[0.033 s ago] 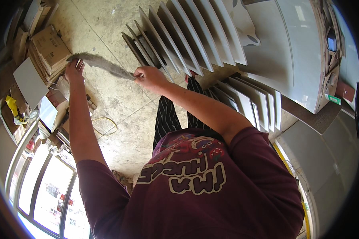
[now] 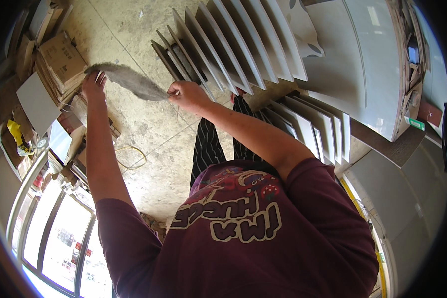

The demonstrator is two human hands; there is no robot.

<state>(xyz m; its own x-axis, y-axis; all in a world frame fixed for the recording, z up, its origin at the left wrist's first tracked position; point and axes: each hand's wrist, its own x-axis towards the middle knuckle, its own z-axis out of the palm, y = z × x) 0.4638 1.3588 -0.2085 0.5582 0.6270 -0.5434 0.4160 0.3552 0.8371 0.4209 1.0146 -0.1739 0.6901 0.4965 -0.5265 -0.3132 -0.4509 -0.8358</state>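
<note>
A grey, fuzzy cloth (image 2: 130, 82) stretches between my hands above the floor, bowed along its upper edge and narrowing to a point at the right. My left hand (image 2: 94, 84) is closed on its left end, fingers curled over the edge. The other end is pinched between the thumb and fingers of my right hand (image 2: 187, 96); a thin strand hangs below that grip. Both arms reach out in front of me. The cloth's exact kind is hard to make out.
Upright panels (image 2: 233, 49) stand in a row ahead to the right, with a second row of panels (image 2: 315, 126) nearer me. Cardboard boxes (image 2: 62, 57) are stacked at the left. A yellowish loop of cord (image 2: 143, 158) lies on the concrete floor (image 2: 159, 144). Glass doors (image 2: 59, 238) stand lower left.
The cloth has turned to show a broader face, its middle hanging lower. My left hand has shifted slightly; both hands keep their hold.
</note>
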